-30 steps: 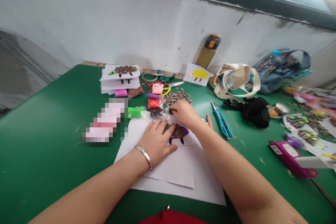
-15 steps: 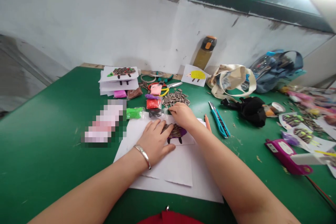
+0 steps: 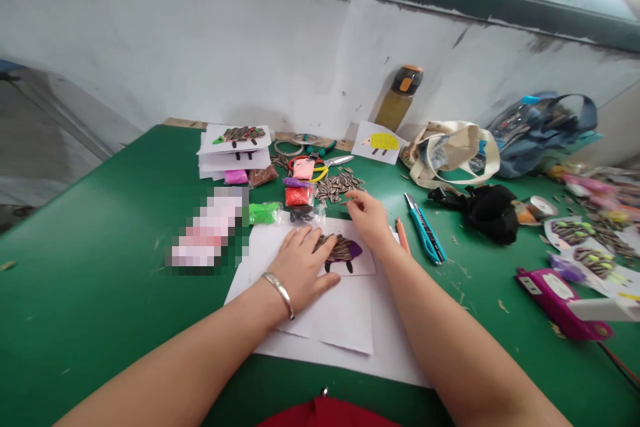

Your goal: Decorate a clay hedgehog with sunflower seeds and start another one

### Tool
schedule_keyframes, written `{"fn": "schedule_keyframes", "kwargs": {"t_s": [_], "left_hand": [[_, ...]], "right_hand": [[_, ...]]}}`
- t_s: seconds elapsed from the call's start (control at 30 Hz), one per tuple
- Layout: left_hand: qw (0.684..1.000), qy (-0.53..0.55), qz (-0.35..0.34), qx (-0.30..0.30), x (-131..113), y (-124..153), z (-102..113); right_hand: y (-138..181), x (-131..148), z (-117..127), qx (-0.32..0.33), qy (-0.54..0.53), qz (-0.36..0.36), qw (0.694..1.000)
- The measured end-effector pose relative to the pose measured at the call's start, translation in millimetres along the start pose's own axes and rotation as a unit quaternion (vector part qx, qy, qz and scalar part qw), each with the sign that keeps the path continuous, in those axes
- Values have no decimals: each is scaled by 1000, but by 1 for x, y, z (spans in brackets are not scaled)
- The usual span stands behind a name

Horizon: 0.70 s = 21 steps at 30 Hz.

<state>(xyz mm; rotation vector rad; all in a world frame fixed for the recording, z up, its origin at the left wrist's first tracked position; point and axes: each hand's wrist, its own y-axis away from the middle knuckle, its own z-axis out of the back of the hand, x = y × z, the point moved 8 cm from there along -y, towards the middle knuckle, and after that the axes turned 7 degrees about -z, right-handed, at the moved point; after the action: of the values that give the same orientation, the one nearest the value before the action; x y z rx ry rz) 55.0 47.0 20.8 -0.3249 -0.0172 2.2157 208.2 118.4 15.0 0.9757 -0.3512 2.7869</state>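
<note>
My left hand (image 3: 300,267), a silver bangle at its wrist, lies flat with fingers spread on white paper (image 3: 340,327). Its fingertips partly cover a hedgehog picture (image 3: 343,250) with a purple face, black legs and a back of striped sunflower seeds. Just above the picture, my right hand (image 3: 369,217) is closed in a pinch; a small sunflower seed (image 3: 344,203) shows at its fingertips. Behind that hand lies a loose pile of sunflower seeds (image 3: 337,185).
Clay packets in green (image 3: 264,213), red (image 3: 299,196) and black (image 3: 303,215) sit behind the paper. A teal utility knife (image 3: 424,228) and an orange marker (image 3: 403,235) lie to the right. Scissors (image 3: 340,161), a bottle (image 3: 399,99) and a magenta glue gun (image 3: 555,300) stand farther out.
My right hand has drawn back from the seed pile, toward me and slightly right, with a seed between its fingertips. My left hand stays on the paper. The view has shifted slightly.
</note>
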Motion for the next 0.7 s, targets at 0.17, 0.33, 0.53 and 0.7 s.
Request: {"fn": "schedule_keyframes", "kwargs": {"t_s": [0.17,0.33,0.53,0.7], "left_hand": [[1000,14,2,-5,0,-1,0],[1000,12,1,-1,2,-1,-3],[1000,2,-7,-5,3,-1,-6],[1000,0,-9,-4,4,-1,-6]], "right_hand": [[32,-4,36,-32,-91,-28,995],[59,-12,54,-33,-119,-43,991],[62,-18,35,38,-104,-46,993],[59,-17,27,84,-68,-43,993]]}}
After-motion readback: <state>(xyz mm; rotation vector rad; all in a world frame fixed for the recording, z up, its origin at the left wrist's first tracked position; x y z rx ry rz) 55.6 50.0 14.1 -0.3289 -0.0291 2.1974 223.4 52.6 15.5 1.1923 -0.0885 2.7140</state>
